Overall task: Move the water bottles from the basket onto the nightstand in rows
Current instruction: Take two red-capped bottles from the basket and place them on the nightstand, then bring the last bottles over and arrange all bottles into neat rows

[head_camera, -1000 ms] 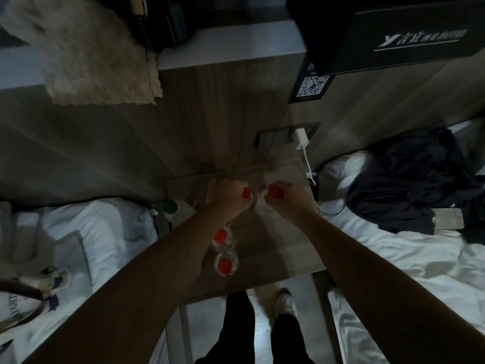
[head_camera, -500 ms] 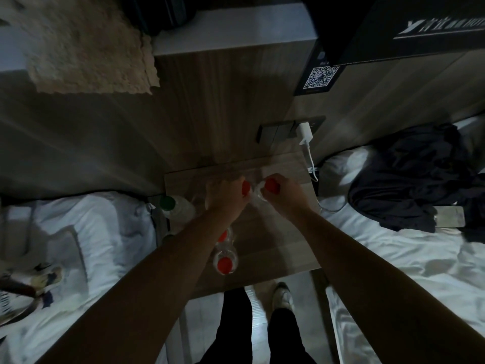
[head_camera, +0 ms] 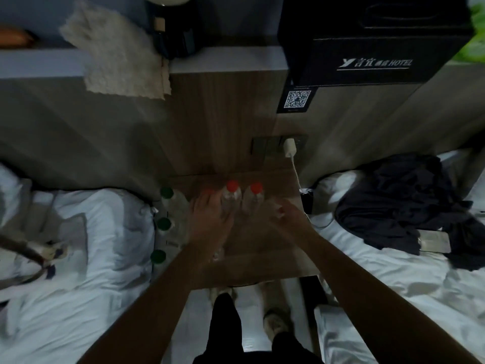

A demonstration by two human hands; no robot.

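Two clear water bottles with red caps stand side by side at the back of the wooden nightstand (head_camera: 275, 248): the left bottle (head_camera: 231, 197) and the right bottle (head_camera: 253, 199). My left hand (head_camera: 210, 219) is blurred, with its fingers stretched along the left bottle's left side and not wrapped around it. A faint red spot shows at its fingertips. My right hand (head_camera: 284, 214) hangs just right of the right bottle, with fingers apart and holding nothing. Three green-capped bottles (head_camera: 164, 224) line the nightstand's left edge. My left forearm hides the front bottles.
White beds flank the nightstand, the left bed (head_camera: 78, 271) and the right bed (head_camera: 393, 285). A strapped bag (head_camera: 34, 256) lies on the left bed, dark clothing (head_camera: 406, 206) and a silvery flat object (head_camera: 433, 244) on the right. A white charger (head_camera: 288, 147) and its cable hang behind the nightstand.
Both hands have let go of the two red-capped bottles, which now stand at the back. The hands have drawn back toward me and the camera has tilted.
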